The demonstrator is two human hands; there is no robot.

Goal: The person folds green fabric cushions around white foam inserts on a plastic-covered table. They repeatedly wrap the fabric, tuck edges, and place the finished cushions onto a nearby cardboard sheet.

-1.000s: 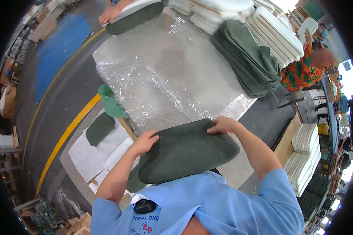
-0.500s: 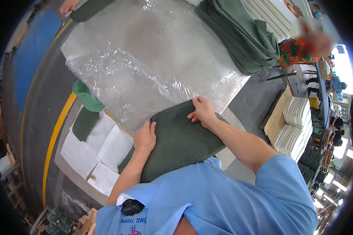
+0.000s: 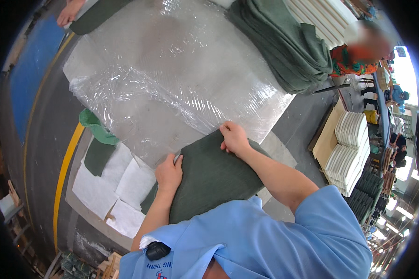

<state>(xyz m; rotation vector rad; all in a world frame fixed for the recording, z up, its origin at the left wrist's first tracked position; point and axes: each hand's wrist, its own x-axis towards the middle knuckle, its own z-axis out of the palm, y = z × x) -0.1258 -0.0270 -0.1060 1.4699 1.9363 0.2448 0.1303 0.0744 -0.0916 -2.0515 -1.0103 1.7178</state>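
A dark green cushion cover (image 3: 214, 179) lies against my front at the near edge of the plastic-wrapped table (image 3: 158, 88). Whether it has padding inside I cannot tell. My left hand (image 3: 169, 174) grips its left edge near the far left corner, thumb on top. At its far edge my right hand (image 3: 234, 138) pinches the fabric, fingers curled under. Part of the cover's near side is hidden by my blue shirt.
Folded dark green fabric (image 3: 284, 51) is heaped at the table's far right. White pads (image 3: 95, 183) and a green cloth piece (image 3: 99, 130) lie at the left. Stacked white cushions (image 3: 349, 144) stand right. Another person's hand (image 3: 70, 13) holds green fabric at far left.
My right hand has shifted slightly left and nearer, its fingers more curled on the cover's edge. My left hand keeps its hold. The other person's hand has moved left with the green fabric.
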